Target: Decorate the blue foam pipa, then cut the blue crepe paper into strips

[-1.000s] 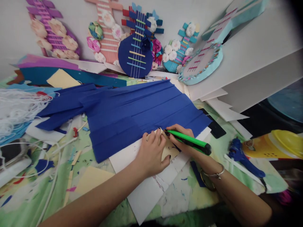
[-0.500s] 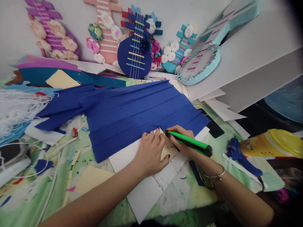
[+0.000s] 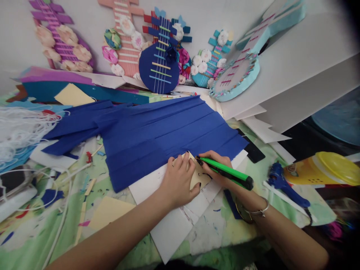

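My left hand (image 3: 180,180) lies flat with fingers spread on a small cream card (image 3: 198,180) that bears a dark curved mark. Gripped in my right hand (image 3: 218,165) is a green and black box cutter (image 3: 229,171), slanting down toward the card's upper right edge; the fingers hide its tip. Under the card are white boards (image 3: 171,232). A wide sheet of pleated blue crepe paper (image 3: 157,135) spreads just beyond both hands and overlaps the boards.
Decorated paper guitars, one of them dark blue (image 3: 159,69), lean along the wall. To the right are a blue glue gun (image 3: 287,185), a yellow cup (image 3: 312,168) and a black phone (image 3: 254,148). White string (image 3: 22,127), a cable and paper scraps lie left. Another cream card (image 3: 112,213) rests nearby.
Both hands stay almost in place. The box cutter has shifted very slightly, its back end a little lower and to the right. The view has tilted a touch.
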The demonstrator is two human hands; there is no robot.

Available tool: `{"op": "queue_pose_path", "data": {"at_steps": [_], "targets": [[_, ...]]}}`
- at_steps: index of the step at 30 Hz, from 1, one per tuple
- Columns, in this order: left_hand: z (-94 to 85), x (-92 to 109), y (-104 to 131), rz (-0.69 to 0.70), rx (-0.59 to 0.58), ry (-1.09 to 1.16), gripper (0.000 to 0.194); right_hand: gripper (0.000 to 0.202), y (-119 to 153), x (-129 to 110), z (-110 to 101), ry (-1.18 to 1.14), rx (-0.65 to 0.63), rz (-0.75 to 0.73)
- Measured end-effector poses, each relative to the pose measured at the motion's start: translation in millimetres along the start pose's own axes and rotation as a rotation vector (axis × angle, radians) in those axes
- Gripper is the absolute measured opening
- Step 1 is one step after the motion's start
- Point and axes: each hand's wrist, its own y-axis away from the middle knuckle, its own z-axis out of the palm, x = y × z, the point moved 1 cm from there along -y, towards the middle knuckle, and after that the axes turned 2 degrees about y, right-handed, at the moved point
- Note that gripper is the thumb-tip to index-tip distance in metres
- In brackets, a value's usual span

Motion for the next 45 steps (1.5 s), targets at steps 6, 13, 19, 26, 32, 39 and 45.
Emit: {"op": "queue_pose_path", "data": {"at_steps": [6, 13, 19, 26, 32, 39, 45], "targets": [[0.0, 0, 0, 0.001, 0.005, 0.000, 0.068, 0.021, 2, 2, 0, -0.044, -0.019, -0.017], [0.6, 0, 0, -0.001, -0.004, -0.001, 0.071, 0.021, 5, 4, -1, -0.022, 0.007, -0.012], [-0.6, 0, 0, 0.001, -0.012, 0.006, 0.071, 0.022, 5, 7, -1, -0.048, -0.027, -0.035], [1.8, -1, 0, 0.000, 0.006, 0.005, 0.069, 0.022, 10, 7, 0, -0.019, 0.011, -0.022], [2.6, -2, 1, 0.004, 0.013, 0.006, 0.067, 0.021, 9, 4, -2, -0.045, -0.015, -0.039], [3.3, -1, 0, 0.002, 0.023, -0.008, 0.059, 0.021, 11, 6, -4, -0.105, 0.036, 0.044], [4.4, -3, 0, -0.006, 0.018, -0.009, 0.057, 0.025, 15, 12, -15, -0.219, 0.127, 0.138]]}}
